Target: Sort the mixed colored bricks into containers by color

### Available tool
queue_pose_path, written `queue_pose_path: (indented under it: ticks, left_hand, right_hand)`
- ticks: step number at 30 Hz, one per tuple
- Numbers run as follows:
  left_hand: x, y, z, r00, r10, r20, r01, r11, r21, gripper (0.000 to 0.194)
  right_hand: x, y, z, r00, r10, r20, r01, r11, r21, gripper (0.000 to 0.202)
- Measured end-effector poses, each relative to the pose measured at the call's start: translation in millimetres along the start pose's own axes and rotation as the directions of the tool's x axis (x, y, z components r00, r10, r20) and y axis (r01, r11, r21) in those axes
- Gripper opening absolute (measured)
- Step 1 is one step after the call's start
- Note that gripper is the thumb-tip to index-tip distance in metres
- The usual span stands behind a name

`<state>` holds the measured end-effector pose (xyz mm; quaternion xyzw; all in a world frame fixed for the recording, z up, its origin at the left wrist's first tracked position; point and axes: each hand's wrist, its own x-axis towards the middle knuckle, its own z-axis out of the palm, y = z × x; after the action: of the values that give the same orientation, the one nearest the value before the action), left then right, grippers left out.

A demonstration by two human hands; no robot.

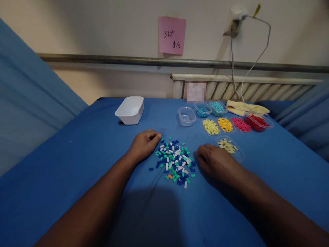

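A loose pile of small toy building bricks [176, 159], mostly white, green and dark blue, lies spread on the blue cloth [84, 164]. One orange brick [170, 176] shows near its front. At the pile's upper left edge rests my left hand [144, 144], its fingers curled in and the thumb laid against them. My right hand [214, 159] is on the opposite side, closed, with its fingertips turned under toward the bricks. Whatever either hand may hold is hidden. Just behind my right hand sits a clear tub of pale yellow bricks [227, 145], partly covered by it.
Back left stands a white tub [130, 110]. A clear tub [187, 117] is at back centre. To its right are tubs of teal [218, 107], yellow [210, 127], orange-yellow [225, 125], pink [241, 124] and red pieces [257, 122]. A cable [253, 67] hangs by a yellow cloth [244, 108].
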<state>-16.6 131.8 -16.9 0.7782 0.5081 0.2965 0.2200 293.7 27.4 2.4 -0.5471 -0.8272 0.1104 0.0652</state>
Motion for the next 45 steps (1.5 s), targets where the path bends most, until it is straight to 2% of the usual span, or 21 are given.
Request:
queue_pose_path:
  ticks: [6,15,24,29,32,35,38,41,43,45]
  left_hand:
    - [-1,-2,1.4,1.000,-0.003,-0.010,0.003,1.000,-0.018,0.035]
    - [-1,-8,3.9,1.000,0.018,-0.004,-0.019,1.000,-0.020,0.035]
    - [-2,-9,5.1,1.000,0.024,-0.011,-0.024,0.999,-0.029,0.033]
    - [-3,-8,4.9,1.000,0.006,-0.004,-0.007,0.999,-0.038,0.035]
    - [-3,-7,5.1,1.000,-0.012,0.004,0.012,0.999,-0.048,0.036]
    - [-3,-7,5.5,0.999,-0.028,0.017,0.028,0.998,-0.047,0.037]
    - [-3,-8,5.4,0.999,-0.044,0.014,0.045,0.997,-0.066,0.037]
    - [-4,-8,4.9,0.999,-0.036,0.011,0.037,0.993,-0.112,0.036]
    - [-5,-9,4.6,1.000,-0.022,0.014,0.023,0.989,-0.145,0.036]
    - [-6,-9,4.5,1.000,-0.016,0.020,0.019,0.987,-0.159,0.037]
  right_hand:
    - [0,0,0,1.000,-0.016,0.022,0.018,0.997,-0.075,0.024]
    - [-3,3,-8,0.995,0.018,0.094,-0.010,0.997,-0.081,0.024]
    - [9,8,-14,0.989,-0.054,0.139,0.071,0.990,-0.120,0.018]
    - [19,15,-11,0.991,-0.095,0.096,0.105,0.989,-0.100,0.015]
    - [30,23,-18,0.995,-0.094,0.041,0.097,0.993,-0.067,0.015]
    - [56,34,-36,0.993,-0.065,-0.096,0.061,0.997,-0.046,0.014]
    - [91,43,-55,0.953,-0.043,-0.301,0.025,0.998,-0.063,0.020]
    - [116,50,-64,0.911,-0.004,-0.412,-0.019,0.999,-0.051,0.026]
    - [118,53,-62,0.891,-0.011,-0.453,-0.005,0.999,-0.033,0.025]
    - [108,56,-54,0.872,-0.028,-0.488,0.028,1.000,-0.007,0.025]
